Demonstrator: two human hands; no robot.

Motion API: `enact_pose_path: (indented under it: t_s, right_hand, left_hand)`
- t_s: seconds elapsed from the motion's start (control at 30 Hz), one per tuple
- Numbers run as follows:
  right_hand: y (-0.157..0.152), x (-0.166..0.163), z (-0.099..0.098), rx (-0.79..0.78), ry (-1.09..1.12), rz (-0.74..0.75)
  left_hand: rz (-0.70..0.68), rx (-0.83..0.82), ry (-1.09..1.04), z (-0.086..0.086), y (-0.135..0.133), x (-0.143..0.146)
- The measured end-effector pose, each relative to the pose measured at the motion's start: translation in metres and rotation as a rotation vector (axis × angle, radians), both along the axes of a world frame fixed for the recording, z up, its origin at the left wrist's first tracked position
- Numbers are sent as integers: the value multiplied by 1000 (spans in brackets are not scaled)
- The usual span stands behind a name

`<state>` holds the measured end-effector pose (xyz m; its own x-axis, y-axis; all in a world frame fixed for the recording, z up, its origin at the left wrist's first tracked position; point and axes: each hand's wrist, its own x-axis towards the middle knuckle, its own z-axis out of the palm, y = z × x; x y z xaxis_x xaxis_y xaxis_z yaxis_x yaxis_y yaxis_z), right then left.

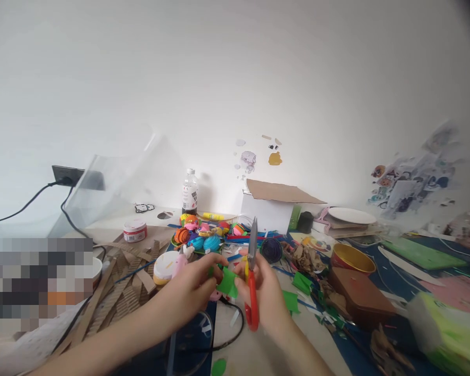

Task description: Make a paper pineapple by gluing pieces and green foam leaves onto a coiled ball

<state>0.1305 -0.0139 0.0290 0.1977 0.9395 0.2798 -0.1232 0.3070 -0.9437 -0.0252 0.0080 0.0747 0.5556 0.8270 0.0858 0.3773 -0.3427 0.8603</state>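
My left hand [201, 279] pinches a small piece of green paper [227, 282] over the middle of the table. Against the paper's other side, the fingertips of my right hand [264, 284] are closed. A pair of scissors [251, 292] with red handles is held in that same hand, its blades pointing up. Just behind my left hand, part of a pink tool that looks like a glue gun [179, 266] shows beside a round white-topped container [166, 266]. More green pieces [302, 282] lie right of my right hand, and a green oval [219, 367] lies near the front edge.
Corrugated cardboard strips [121, 292] cover the left side. Colourful paper balls [196, 232], a bottle [190, 192] and a white box [264, 211] stand toward the wall. At right are a yellow-lined bowl [353, 258] and a brown box [360, 295]. A black cable [241, 326] loops in front.
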Motion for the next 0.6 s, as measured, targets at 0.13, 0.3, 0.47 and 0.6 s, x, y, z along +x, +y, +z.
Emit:
enact_pose_path:
  t_s: [0.13,0.3,0.47,0.6]
  right_hand:
    - [3,-4,-11,23,16,35]
    - [0,-5,-4,35,-55,-9]
    - [-1,-2,-5,15,-28,-79]
    - [-5,-5,-18,73,-106,11]
  left_hand:
    - [-15,225,294,9,-8,-1]
    - [3,375,406,2,-3,1]
    - [133,180,54,4,4,-5]
    - [313,122,-276,18,3,-18]
